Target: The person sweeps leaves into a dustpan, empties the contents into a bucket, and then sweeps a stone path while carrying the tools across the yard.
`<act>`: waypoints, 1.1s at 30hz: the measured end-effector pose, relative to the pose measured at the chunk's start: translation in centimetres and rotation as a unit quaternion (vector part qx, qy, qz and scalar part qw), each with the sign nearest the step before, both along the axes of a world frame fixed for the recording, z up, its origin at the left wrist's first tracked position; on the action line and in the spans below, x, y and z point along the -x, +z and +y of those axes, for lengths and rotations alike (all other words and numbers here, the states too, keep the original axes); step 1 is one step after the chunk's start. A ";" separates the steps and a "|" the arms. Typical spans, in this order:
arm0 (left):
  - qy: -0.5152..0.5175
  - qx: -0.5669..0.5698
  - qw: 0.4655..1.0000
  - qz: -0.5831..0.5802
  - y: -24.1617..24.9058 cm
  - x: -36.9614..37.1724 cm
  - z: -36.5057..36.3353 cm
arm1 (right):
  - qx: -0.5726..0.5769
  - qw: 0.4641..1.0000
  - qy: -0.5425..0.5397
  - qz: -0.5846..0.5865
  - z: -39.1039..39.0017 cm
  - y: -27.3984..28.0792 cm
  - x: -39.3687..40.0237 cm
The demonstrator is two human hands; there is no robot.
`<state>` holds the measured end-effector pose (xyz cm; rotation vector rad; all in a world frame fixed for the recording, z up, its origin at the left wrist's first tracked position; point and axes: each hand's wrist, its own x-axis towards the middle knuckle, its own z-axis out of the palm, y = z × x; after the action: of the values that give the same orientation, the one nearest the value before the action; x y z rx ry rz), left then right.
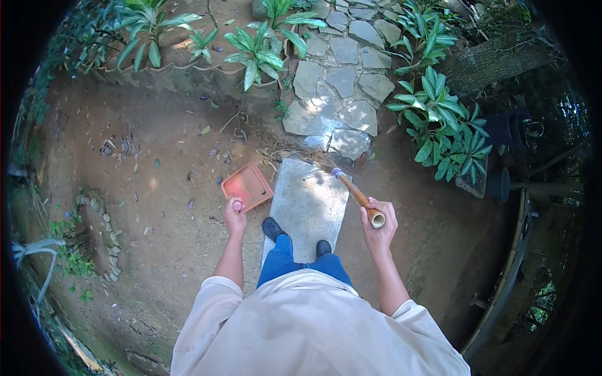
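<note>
My left hand (235, 219) is closed around the handle of a red-orange dustpan (248, 187), which is held out to the left of the concrete slab. In my right hand (380, 227) is a broom (357, 195) with a bamboo handle, its hollow end towards me. A purple and white binding wraps the broom's far end. Its thin bristles point away over the far edge of the slab and are hard to make out against the ground. Dry twigs and leaves (279, 152) lie between the dustpan and the bristles.
I stand on a pale concrete slab (307, 216). Beyond it runs a flagstone path (342, 81). Leafy plants (433, 113) and dark pots (497, 184) line the right, near a tree trunk (495, 66). A low border (182, 78) edges the far-left bed; a stone ring (110, 235) lies left.
</note>
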<state>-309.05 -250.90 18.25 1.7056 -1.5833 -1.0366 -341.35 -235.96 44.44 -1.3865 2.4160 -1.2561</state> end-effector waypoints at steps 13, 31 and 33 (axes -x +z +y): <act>0.049 -0.033 0.997 -0.047 -4.1 -2.7 1.2 | -0.171 0.985 0.019 -0.009 -2.5 -7.3 -0.8; 0.130 -0.060 0.990 -0.012 -7.6 -5.6 3.5 | -0.098 0.986 0.109 -0.075 -3.0 -2.8 -3.6; 0.135 -0.061 0.989 -0.004 -7.2 -6.0 4.1 | -0.097 0.987 0.106 -0.078 -2.7 -1.9 -3.4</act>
<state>-303.07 -246.79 11.07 1.9446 -1.2712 -1.0058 -337.97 -238.64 42.52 -1.3890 2.1555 -1.0101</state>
